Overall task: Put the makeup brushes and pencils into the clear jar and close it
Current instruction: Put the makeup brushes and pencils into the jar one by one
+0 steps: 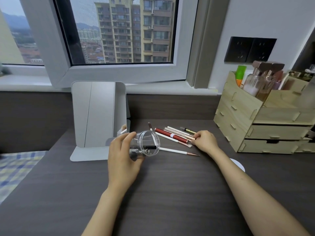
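My left hand (123,155) grips the clear jar (148,142), tilted on its side with the open mouth facing right. A black pencil (150,147) lies inside it. Several brushes and pencils (175,134) lie in a loose bundle on the dark desk just right of the jar, among them a red tube (167,133) and a white brush (177,151) nearer to me. My right hand (205,141) rests at the bundle's right end, its fingertips pinching the ends of a few of them. A white round lid (238,165) peeks out behind my right forearm.
A grey standing mirror (98,114) stands behind the jar at the desk's left. A wooden drawer organiser (265,116) with bottles fills the right side. A window sill runs along the back. A checked cloth (15,167) lies off the desk's left edge.
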A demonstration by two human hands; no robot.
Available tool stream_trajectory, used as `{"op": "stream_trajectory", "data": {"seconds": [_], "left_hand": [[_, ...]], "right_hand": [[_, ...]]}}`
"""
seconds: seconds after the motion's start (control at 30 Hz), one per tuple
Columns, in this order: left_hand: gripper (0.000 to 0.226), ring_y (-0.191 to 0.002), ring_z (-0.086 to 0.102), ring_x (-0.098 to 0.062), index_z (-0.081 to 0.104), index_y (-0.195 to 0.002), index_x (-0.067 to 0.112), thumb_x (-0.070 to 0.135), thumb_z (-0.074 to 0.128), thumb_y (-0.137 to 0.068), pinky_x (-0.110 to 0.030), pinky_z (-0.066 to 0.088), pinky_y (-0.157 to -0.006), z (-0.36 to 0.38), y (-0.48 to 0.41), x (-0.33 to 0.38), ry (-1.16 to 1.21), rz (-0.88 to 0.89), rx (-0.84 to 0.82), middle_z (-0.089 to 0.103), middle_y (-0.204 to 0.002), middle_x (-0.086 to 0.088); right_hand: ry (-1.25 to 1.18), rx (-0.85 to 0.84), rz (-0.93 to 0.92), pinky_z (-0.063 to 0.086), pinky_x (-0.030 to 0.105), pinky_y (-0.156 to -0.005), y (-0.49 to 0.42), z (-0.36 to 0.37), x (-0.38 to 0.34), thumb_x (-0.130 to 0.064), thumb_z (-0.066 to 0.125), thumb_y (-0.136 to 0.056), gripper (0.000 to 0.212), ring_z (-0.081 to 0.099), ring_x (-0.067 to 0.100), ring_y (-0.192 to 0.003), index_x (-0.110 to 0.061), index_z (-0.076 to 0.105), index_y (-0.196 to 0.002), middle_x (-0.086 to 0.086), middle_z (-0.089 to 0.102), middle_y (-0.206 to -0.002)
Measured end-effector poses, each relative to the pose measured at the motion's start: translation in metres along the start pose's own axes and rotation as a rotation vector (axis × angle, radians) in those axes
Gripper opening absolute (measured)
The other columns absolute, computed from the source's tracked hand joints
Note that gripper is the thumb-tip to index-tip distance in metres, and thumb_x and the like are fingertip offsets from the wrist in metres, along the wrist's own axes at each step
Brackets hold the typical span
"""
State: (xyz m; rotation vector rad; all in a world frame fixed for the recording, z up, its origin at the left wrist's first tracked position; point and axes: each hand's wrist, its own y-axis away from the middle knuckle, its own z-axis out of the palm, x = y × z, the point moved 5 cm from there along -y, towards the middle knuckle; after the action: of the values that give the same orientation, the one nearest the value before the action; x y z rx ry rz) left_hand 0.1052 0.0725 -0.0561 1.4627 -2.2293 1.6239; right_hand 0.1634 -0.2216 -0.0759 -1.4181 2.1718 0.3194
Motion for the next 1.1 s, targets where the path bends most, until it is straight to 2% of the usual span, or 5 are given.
{"op": "stream_trajectory", "data": {"seconds": [0.23,0.4,0.73,0.9,1.1], "left_hand": [[0.074,-0.108,0.045,-0.022,0.052,-0.121,0.013,0.003,0.082,-0.054,-0.019,0.030,-0.093,0.000,0.000,-0.001,-0.004,-0.003,-0.008,0.057,-0.118,-0.013],[0.075,-0.109,0.046,-0.023,0.051,-0.121,0.015,0.003,0.082,-0.054,-0.021,0.031,-0.093,0.002,0.000,-0.001,-0.005,0.003,-0.015,0.057,-0.119,-0.012],[0.074,-0.111,0.048,-0.026,0.052,-0.122,0.013,0.005,0.082,-0.055,-0.019,0.031,-0.093,0.001,-0.003,-0.002,0.006,-0.042,0.016,0.056,-0.121,-0.011],[0.072,-0.112,0.049,-0.028,0.052,-0.123,0.014,0.005,0.081,-0.057,-0.024,0.034,-0.093,0.001,-0.002,-0.002,0.002,-0.046,0.011,0.056,-0.122,-0.010],[0.074,-0.108,0.046,-0.021,0.048,-0.122,0.017,0.005,0.082,-0.057,-0.019,0.031,-0.090,0.001,0.000,0.003,0.011,-0.009,-0.008,0.057,-0.118,-0.010]], "right_hand": [[0.013,-0.050,-0.023,0.039,0.026,-0.071,0.000,0.001,-0.010,-0.019,0.064,-0.084,0.025,0.062,0.029,-0.096,-0.017,0.059,-0.060,0.014,0.073,-0.096],[-0.086,0.115,-0.056,0.043,0.030,-0.084,-0.002,-0.004,-0.008,-0.012,0.056,-0.090,0.017,0.059,0.030,-0.104,-0.003,0.068,-0.098,0.014,0.069,-0.107],[-0.669,0.217,-0.333,0.042,0.000,-0.061,0.095,-0.096,-0.039,-0.010,0.058,-0.090,0.014,0.058,-0.010,-0.069,-0.017,0.069,-0.094,-0.008,0.066,-0.082],[-0.484,0.166,-0.566,0.040,0.013,-0.063,0.134,-0.085,-0.080,-0.005,0.062,-0.085,0.013,0.056,0.013,-0.073,-0.012,0.072,-0.085,0.001,0.067,-0.080],[-0.337,0.351,-0.758,0.039,0.023,-0.066,0.148,-0.034,-0.119,-0.011,0.069,-0.078,0.005,0.055,0.020,-0.069,-0.008,0.066,-0.075,0.002,0.065,-0.072]]}}
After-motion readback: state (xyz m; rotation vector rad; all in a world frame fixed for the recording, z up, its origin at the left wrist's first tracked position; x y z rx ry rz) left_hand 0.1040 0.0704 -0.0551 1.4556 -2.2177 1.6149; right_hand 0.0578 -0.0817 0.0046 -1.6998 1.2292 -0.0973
